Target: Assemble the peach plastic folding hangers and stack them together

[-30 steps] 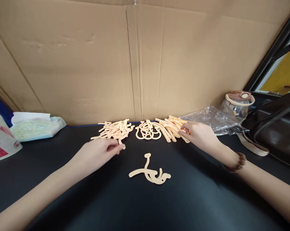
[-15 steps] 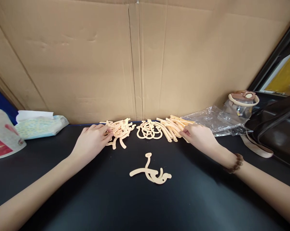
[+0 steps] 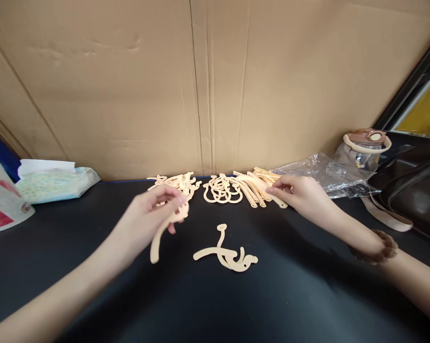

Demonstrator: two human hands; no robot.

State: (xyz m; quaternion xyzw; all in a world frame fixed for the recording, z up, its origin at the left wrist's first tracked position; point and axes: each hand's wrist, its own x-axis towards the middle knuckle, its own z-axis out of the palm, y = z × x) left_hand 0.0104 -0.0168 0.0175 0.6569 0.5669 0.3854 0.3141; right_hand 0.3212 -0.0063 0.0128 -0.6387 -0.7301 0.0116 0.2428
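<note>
My left hand (image 3: 161,209) pinches a curved flat wooden piece (image 3: 158,243), held up off the table with its long end pointing down. Behind that hand lies a tangled pile of similar curved pieces (image 3: 175,181), partly hidden by the fingers. My right hand (image 3: 296,193) is closed at the pile of long wooden strips (image 3: 248,190), with thumb and fingers on a pale strip (image 3: 261,185). Between the two piles sits a heap of hook-shaped wooden pieces (image 3: 222,190). Nearer to me, several overlapping wooden pieces (image 3: 215,251) rest on the black table, one shaped like a bird's head.
Cardboard (image 3: 157,95) stands upright along the back. On the left are a pack of tissues (image 3: 55,183) and a white-and-red container (image 3: 4,200). Clear plastic wrap (image 3: 318,171), a drinking bottle (image 3: 365,150) with a strap, and a dark bag (image 3: 418,190) are at right.
My left hand has lifted a curved wooden piece from the left pile and come toward me. My right hand has shifted slightly right at the strips. The view has moved a little.
</note>
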